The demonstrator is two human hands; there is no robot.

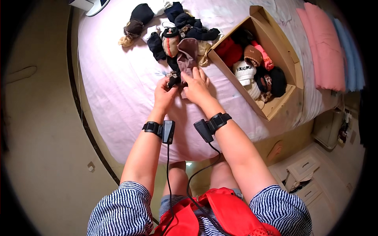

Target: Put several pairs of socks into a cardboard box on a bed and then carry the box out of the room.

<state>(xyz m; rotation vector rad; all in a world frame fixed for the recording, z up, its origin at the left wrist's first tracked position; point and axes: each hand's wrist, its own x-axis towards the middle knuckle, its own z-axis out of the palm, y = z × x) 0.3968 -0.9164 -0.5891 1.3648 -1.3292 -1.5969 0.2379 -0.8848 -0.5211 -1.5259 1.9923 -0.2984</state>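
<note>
My left hand [164,93] pinches a black patterned sock [172,78] between thumb and fingers. Beside it, my right hand [197,85] rests on a mauve sock [188,54] that lies stretched out on the bed; whether its fingers grip the fabric cannot be told. Above both hands is a loose pile of socks, among them a beige one with a red stripe [171,45], a navy one [156,45] and a black bundle [142,13]. To the right, an open cardboard box [236,88] holds several rolled socks, including a white pair [244,72] and a brown one [253,56].
Pink folded bedding [324,47] and blue folded fabric [351,56] lie at the bed's right side. A white object with a rounded base [97,7] stands at the upper left. The pink bedsheet [118,97] extends to the bed's near edge. Drawers [304,168] stand at the lower right.
</note>
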